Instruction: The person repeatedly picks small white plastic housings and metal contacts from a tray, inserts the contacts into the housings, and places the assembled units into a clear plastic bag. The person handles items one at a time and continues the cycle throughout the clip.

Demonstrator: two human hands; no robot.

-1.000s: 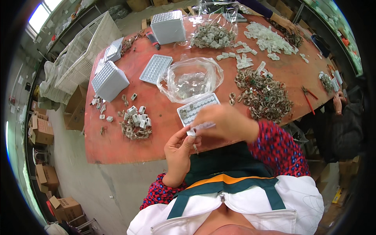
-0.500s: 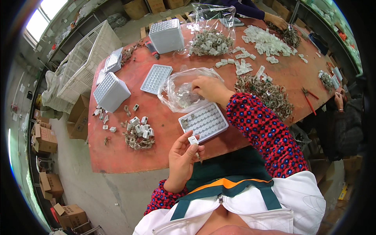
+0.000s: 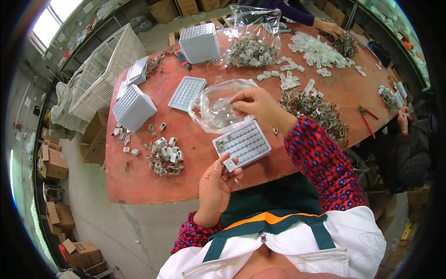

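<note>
My left hand [image 3: 213,191] is closed on a small white plastic housing [image 3: 229,164], pinched between thumb and fingers, with a short wire end hanging below. This hand is at the near edge of a pale grey tray [image 3: 260,156] with rows of round pockets. A few small parts [image 3: 222,142] sit at the tray's left end. Beyond it lies an opened clear plastic bag [image 3: 199,103] with small translucent pieces inside. Over the bag's right side is my right hand [image 3: 257,103], fingers bent together; whatever is between its fingertips is hidden.
Left of me lies a pile of wired white housings [image 3: 166,156]; stacked trays [image 3: 134,111] stand behind. To the right are a heap of wires [image 3: 313,111] and red-handled pliers [image 3: 367,122]. A co-worker's hand [image 3: 329,28] reaches into parts at the far right.
My right hand has drawn back slightly to the right from the bag's middle, its fingers more curled. In my left hand, the white housing has tilted and the thumb has shifted.
</note>
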